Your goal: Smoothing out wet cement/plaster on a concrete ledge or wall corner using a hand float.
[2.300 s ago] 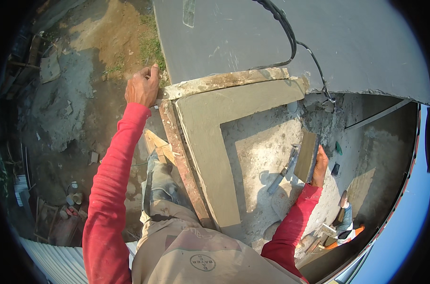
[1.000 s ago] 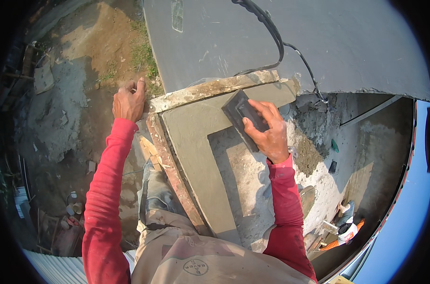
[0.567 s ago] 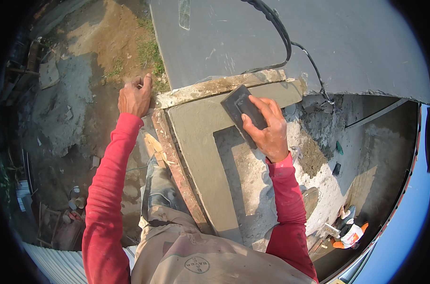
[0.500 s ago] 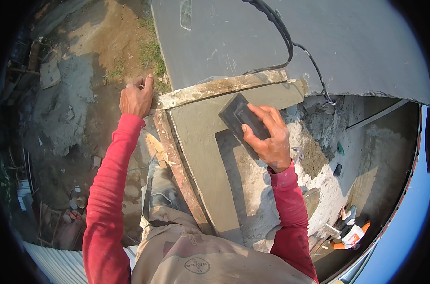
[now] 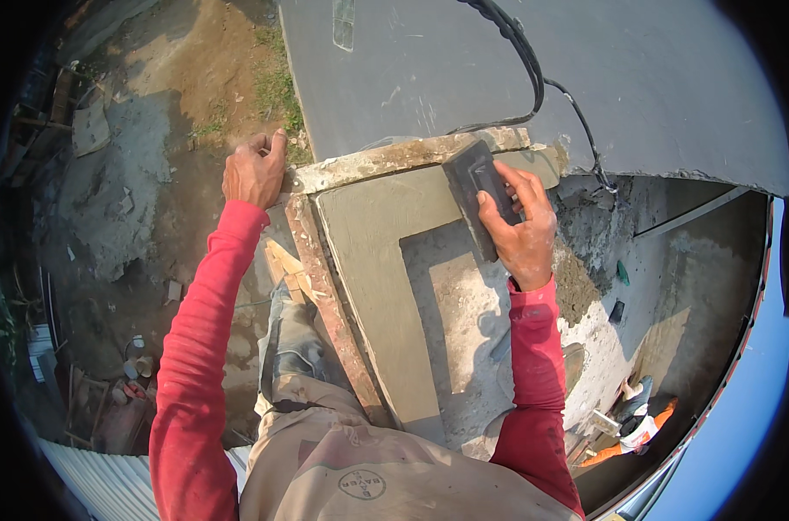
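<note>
Smooth grey surface fills the upper view, dirt ground to its left. The right grip is closed on a dark rectangular float, which overlaps the upper arm of an L-shaped mortar band, reaching the mottled plank bordering it. Near that plank's left end, the left grip is curled; whether it holds anything, I cannot tell.

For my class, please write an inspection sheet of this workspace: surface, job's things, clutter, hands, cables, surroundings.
Surface: L-shaped mortar band, edged by two spattered strips.
Job's things: dark float over the band's upper arm.
Clutter: splintered wood, left of the strips.
Hands: right hand grips the float; left hand beside the upper strip's end, contact unclear.
Cables: black bundle by a grey surface.
Surroundings: co-worker lower right.
</note>
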